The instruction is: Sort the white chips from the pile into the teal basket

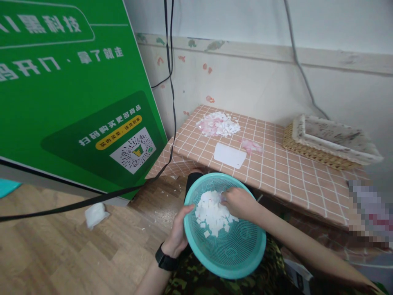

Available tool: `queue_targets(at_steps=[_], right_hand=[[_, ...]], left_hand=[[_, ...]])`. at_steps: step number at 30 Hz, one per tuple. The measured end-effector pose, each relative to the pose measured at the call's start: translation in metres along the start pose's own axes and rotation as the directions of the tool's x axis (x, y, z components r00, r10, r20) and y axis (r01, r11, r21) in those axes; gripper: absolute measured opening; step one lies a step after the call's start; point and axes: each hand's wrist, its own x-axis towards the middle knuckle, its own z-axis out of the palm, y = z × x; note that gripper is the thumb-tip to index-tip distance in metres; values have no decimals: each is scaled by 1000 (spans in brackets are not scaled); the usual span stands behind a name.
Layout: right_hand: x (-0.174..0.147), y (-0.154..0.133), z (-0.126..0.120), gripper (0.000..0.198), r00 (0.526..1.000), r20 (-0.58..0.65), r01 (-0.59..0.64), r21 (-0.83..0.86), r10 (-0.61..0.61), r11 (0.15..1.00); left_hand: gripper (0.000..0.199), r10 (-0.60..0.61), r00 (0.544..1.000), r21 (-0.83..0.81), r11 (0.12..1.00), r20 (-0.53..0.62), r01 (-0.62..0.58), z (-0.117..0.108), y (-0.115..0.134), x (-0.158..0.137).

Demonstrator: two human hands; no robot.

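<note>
A turquoise plastic strainer basket (233, 262) rests on my lap, tilted toward me. Small white square pieces (211, 213), like cut paper or card, lie heaped inside it. My left hand (180, 229) grips the basket's left rim, thumb over the edge, with a black band on the wrist. Inside the basket, my right hand (241, 201) is closed at the right side of the heap, its fingertips among the pieces. What it pinches is hidden. On the table beyond lie a pile of white and pinkish pieces (219, 124), a white rectangular card (230, 155) and a crumpled pink plastic scrap (251, 146).
A checked brown cloth covers the table (276, 176) against the wall. At its right stands a lined wicker basket (331, 143). A large green cabinet (70, 102) is at left, with a black strap (123, 191) crossing before it. A white packet (96, 215) lies on the floor.
</note>
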Motion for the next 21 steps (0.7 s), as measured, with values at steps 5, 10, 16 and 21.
queue_targets(at_steps=[5,10,16,21], right_hand=[[0,2,2,33,1000,-3,16,-1,-16,1000],[0,6,5,35,999,2,42,6,-42,999],[-1,7,6,27,998,22,57,13,-57,998],[-3,6,9,22,999,16,38,-28,-37,999]], left_hand=[[21,-11,1000,18,1000,0,11,-2,-1,1],[21,-18,1000,6,1000,12,18,-2,-1,1],[18,-25,1000,14,1000,-8,25,-2,-1,1],[18,-32,999,8,999,-23,32,-1,-1,1]])
